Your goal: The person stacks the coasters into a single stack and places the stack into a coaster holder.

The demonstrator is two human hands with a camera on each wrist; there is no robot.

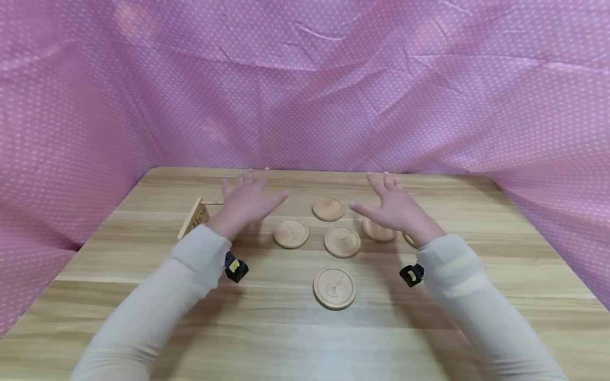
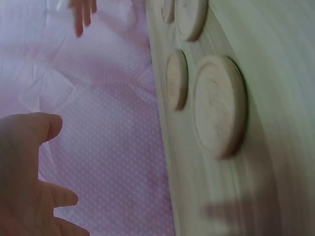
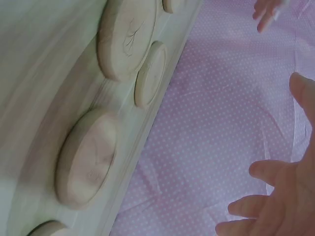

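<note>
"Sleeves are seen nearest cam; discs?"

"Scattered on worktop, mostly btwn L hand & R hand; one's part-hidden by R hand, judged nearer."

"Anything gripped?"

"Nothing; both are spread wide."

Got four wooden discs on a tabletop, pink dotted cloth beyond, plus a spread left hand and some right hand up top.

No readable text; carved marks on the wooden holder are unclear.
</note>
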